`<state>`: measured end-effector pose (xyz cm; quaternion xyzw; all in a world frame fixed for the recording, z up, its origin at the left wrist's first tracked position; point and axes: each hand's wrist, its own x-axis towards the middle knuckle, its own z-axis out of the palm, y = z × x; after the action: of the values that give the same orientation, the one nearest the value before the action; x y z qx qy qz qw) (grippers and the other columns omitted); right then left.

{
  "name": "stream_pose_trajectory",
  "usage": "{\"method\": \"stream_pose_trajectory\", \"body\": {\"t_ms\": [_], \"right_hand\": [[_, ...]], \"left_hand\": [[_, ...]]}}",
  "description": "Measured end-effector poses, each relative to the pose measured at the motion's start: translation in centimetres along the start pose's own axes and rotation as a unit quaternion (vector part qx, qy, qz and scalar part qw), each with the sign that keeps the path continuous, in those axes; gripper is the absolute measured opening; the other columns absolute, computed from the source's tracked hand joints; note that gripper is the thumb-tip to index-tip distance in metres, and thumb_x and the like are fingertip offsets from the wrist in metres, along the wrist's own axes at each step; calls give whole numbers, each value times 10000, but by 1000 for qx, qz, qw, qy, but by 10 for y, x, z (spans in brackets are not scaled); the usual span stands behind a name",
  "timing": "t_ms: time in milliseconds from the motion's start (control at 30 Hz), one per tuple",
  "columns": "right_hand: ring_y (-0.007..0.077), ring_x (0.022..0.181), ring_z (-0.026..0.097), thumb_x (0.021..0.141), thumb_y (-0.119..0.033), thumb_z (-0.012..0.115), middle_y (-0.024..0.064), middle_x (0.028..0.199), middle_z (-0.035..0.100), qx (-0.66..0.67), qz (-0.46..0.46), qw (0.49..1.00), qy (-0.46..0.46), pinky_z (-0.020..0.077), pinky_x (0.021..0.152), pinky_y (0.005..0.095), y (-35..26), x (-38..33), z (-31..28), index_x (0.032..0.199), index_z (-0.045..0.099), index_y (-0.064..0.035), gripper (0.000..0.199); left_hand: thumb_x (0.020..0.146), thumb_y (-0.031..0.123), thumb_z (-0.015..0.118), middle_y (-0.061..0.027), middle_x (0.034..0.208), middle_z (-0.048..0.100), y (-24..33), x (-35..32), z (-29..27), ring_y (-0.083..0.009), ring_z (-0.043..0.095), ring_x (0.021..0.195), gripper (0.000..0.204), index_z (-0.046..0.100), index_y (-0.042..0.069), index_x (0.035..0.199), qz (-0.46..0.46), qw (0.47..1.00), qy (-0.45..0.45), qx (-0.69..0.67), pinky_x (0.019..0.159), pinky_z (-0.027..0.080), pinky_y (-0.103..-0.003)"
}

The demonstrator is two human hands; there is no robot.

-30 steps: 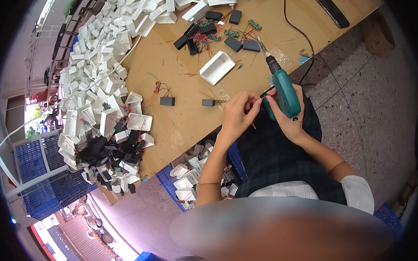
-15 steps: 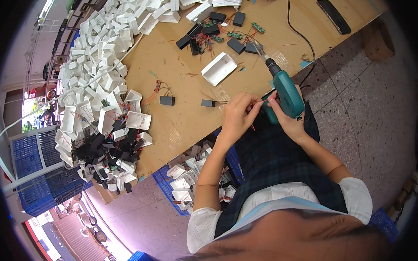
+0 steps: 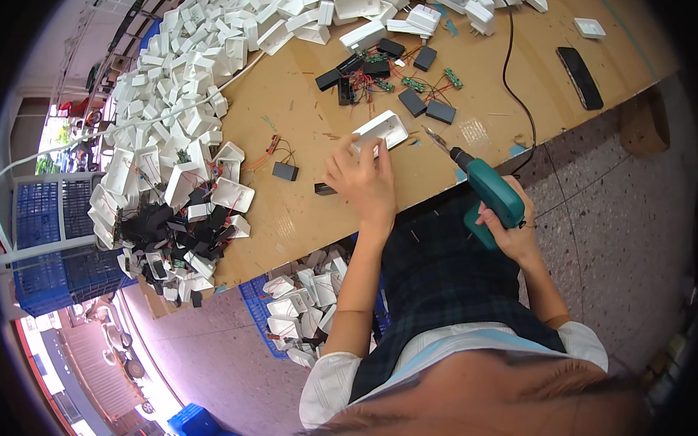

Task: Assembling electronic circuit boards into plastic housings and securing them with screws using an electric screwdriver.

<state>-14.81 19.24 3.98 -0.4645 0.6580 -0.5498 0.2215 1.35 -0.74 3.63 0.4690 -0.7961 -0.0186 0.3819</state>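
Left hand (image 3: 363,180) hangs half open, fingers loosely bent, at the near end of a white rectangular plastic case (image 3: 387,129); whether they grip it cannot be told. The right hand (image 3: 516,238) is wrapped around the handle of a green pistol-shaped power tool (image 3: 497,194), its thin metal tip pointing toward the case on the worktable. Partly hidden by the left hand is a small black box (image 3: 324,189), with a wired black box (image 3: 285,171) farther left. Beyond the case sits a tangle of black boxes, red wires and green circuit boards (image 3: 414,84). A black power cord (image 3: 509,77) curves between these and a smartphone (image 3: 580,78), crossing the table's edge near the tool. White cases (image 3: 169,89) heap along the far and left sides, a pale cable (image 3: 241,79) running across them; black boxes (image 3: 150,225) pile at the left corner. The tabletop (image 3: 248,237) is brown and scuffed, with scraps and blue tape. Below are a blue crate (image 3: 255,305) of white cases and a speckled floor (image 3: 588,203); left, blue baskets (image 3: 39,280) stand near a bright doorway.
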Motion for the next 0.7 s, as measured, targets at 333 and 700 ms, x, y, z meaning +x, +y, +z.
{"method": "stream_pose_trajectory", "body": {"t_ms": [333, 700], "right_hand": [[253, 879, 652, 881, -106, 779, 131, 985, 665, 58, 46, 997, 14, 520, 810, 344, 9, 19, 34, 1119, 669, 35, 297], [133, 725, 625, 920, -101, 756, 55, 856, 650, 110, 108, 988, 12, 487, 665, 279, 20, 27, 48, 1052, 683, 19, 192]], "left_hand": [[804, 119, 806, -66, 1201, 646, -7, -2, 41, -283, 595, 1163, 142, 682, 111, 874, 24, 998, 61, 14, 1038, 345, -479], [811, 126, 807, -51, 1170, 656, -6, -2, 45, -278, 598, 1156, 152, 673, 111, 880, 11, 999, 46, 19, 1046, 349, -494]]}}
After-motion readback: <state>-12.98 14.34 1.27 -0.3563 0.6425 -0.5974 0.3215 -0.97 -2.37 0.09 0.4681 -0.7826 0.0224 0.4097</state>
